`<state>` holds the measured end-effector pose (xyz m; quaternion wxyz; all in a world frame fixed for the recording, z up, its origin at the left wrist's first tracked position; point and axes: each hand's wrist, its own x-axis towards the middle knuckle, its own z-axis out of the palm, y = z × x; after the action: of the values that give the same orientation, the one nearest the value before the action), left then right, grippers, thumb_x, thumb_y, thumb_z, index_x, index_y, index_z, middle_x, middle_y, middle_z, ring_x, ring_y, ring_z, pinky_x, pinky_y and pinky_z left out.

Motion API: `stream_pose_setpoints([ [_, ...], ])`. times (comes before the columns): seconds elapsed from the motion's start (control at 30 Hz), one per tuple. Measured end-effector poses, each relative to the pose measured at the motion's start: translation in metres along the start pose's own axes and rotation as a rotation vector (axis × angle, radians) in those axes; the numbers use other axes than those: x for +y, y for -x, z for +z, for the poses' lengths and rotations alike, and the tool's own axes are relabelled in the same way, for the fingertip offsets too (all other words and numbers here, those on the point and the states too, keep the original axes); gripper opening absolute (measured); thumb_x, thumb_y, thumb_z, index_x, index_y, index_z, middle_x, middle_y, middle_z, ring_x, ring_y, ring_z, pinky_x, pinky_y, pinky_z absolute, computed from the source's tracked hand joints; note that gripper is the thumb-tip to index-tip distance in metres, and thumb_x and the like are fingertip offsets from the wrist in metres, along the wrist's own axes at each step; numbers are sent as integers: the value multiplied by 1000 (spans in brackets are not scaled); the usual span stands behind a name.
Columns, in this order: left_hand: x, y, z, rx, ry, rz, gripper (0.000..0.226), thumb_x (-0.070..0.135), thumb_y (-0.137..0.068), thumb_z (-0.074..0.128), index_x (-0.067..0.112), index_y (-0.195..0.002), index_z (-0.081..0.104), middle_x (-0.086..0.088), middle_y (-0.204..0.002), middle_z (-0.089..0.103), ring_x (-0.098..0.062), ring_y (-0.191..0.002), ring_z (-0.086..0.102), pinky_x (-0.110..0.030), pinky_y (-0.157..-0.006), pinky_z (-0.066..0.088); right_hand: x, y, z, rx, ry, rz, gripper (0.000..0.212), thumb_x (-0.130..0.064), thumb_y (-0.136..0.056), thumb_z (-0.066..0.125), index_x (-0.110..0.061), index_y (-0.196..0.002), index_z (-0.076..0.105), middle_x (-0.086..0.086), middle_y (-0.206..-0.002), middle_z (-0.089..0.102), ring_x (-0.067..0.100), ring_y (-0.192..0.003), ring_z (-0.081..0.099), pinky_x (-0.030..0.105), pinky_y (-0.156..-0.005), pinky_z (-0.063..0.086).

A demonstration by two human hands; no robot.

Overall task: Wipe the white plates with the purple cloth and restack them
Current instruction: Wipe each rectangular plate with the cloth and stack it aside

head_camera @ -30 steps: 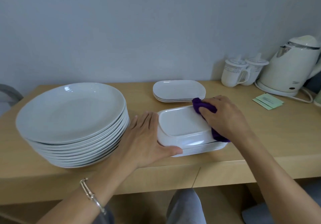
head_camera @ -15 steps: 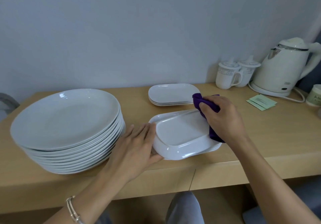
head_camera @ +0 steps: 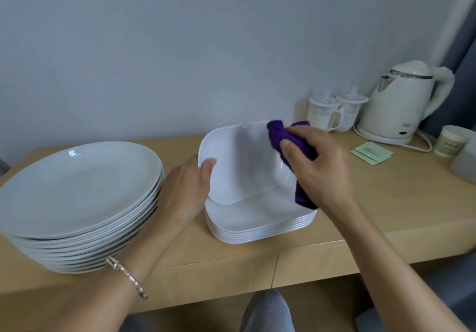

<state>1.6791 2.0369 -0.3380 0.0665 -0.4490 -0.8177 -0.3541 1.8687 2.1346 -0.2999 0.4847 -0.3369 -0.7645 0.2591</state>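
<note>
Head view: L hand (head_camera: 188,187) grips the rim of a white rounded-rectangular plate (head_camera: 239,167) tilted over its stack of like plates (head_camera: 257,226), R hand (head_camera: 319,167) presses the bunched purple cloth (head_camera: 278,133) on it; mid-wipe, that stack & the round white plate pile (head_camera: 77,187) prob. left to do.

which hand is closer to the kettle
Right. The right hand, gripping the cloth, is just left of the kettle and in front of it. The left hand is farther left, holding the tilted plate by its edge.
</note>
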Motion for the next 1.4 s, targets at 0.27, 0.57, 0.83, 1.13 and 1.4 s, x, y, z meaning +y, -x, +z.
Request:
stream_pose_setpoints([
  [0.27, 4, -53, 22, -41, 173, -189, 48, 38, -106, 32, 1, -102, 62, -18, -92, 70, -35, -82, 68, -41, -76, 53, 37, 1, 31, -265, 207, 77, 23, -28, -88, 61, -26, -109, 68, -9, -108, 61, 9, -101, 54, 18, -82, 37],
  [0.57, 0, -100, 52, -152, 467, -525, 40, 36, -106, 38, 2, -94, 57, -12, -60, 56, -23, -48, 54, -35, -59, 55, 46, 11, 44, -434, 486, 76, 34, -40, -92, 50, -35, -125, 58, -14, -132, 50, 12, -127, 36, 32, -99, 36],
  [0.83, -5, -127, 73, -214, 122, -414, 43, 43, -101, 45, 4, -91, 62, -18, -93, 72, -34, -89, 70, -41, -86, 56, 49, 12, 46, -410, 499, 51, 34, -40, -92, 51, -34, -125, 58, -12, -130, 51, 14, -127, 37, 31, -95, 37],
  [1.13, -10, -134, 80, -295, -77, -402, 41, 23, -98, 52, 1, -132, 45, -23, -135, 51, -41, -121, 54, -44, -98, 48, 50, 13, 46, -397, 506, 27, 34, -42, -92, 49, -35, -124, 58, -12, -130, 51, 13, -126, 38, 31, -97, 38],
  [1.4, 3, -115, 75, -258, -93, -287, 48, 17, -99, 43, 6, -144, 35, -21, -143, 37, -41, -131, 41, -46, -103, 38, 49, 14, 46, -404, 512, 40, 34, -44, -92, 48, -38, -124, 57, -15, -129, 51, 11, -126, 36, 31, -98, 37],
])
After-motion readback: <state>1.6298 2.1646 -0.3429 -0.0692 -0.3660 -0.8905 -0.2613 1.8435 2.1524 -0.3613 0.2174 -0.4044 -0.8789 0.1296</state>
